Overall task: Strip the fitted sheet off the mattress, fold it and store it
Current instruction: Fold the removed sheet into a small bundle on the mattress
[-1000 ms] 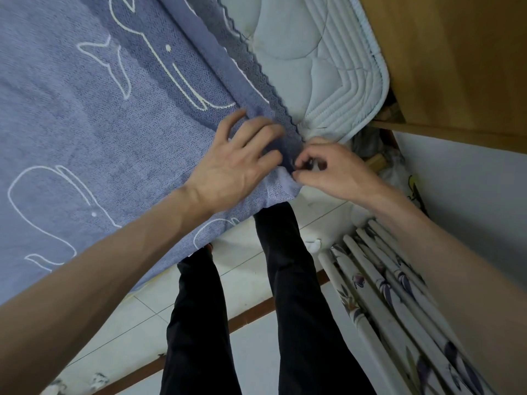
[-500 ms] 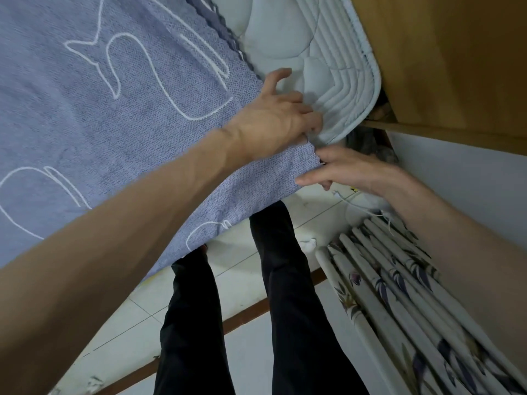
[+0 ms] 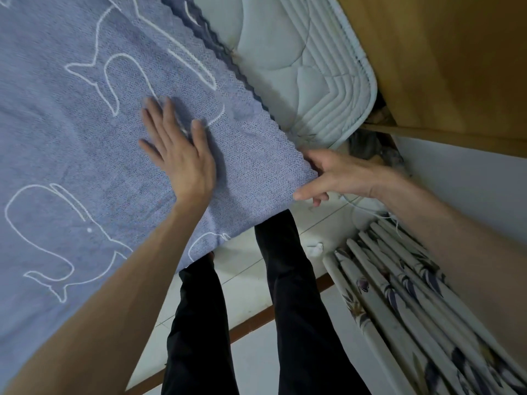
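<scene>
Left hand (image 3: 182, 155) flat, pressing sheet (image 3: 71, 138) | right hand (image 3: 333, 175) grips sheet corner, nearer bare mattress (image 3: 313, 81) | scalloped edge runs diagonally up-left from right hand

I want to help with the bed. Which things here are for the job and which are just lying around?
For the job: blue whale sheet, mattress, left hand flat on the sheet, right hand at its corner.

Just lying around: flowered curtain, wooden cupboard, white scrap on the floor.
</scene>
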